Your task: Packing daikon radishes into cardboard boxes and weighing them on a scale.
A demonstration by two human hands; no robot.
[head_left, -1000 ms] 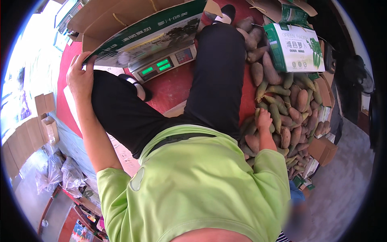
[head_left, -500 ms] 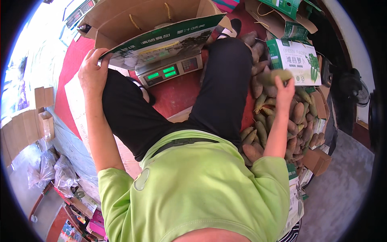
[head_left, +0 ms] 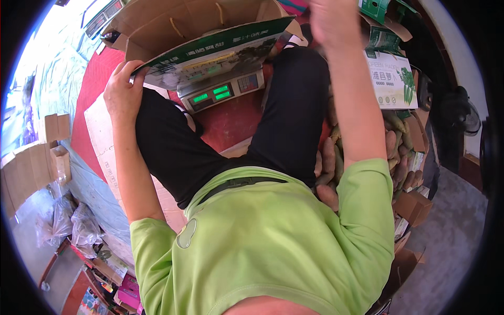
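Note:
My left hand (head_left: 124,86) pinches the near left corner of an open cardboard carton (head_left: 212,63) with a green printed flap and rope handles. That carton rests on a digital scale (head_left: 223,93) with lit green displays, between my legs. Raised at the top edge, right of the carton, is my right hand (head_left: 333,23). It is smeared by motion and partly cut off, so its fingers and anything in them cannot be made out. Under my right forearm lies a heap of green radishes (head_left: 395,122) and reddish-brown sweet potatoes (head_left: 328,157), partly covered by the arm.
A white and green printed carton (head_left: 394,79) stands at the heap's far side, with a black fan (head_left: 462,113) to its right. Red cloth (head_left: 97,86) covers the floor by the scale. Plastic bags (head_left: 84,226) and cardboard pieces (head_left: 31,157) lie at the left.
My right hand has swung up and forward from over the heap to the top edge. The green radish it held is no longer visible. My left hand stays on the carton.

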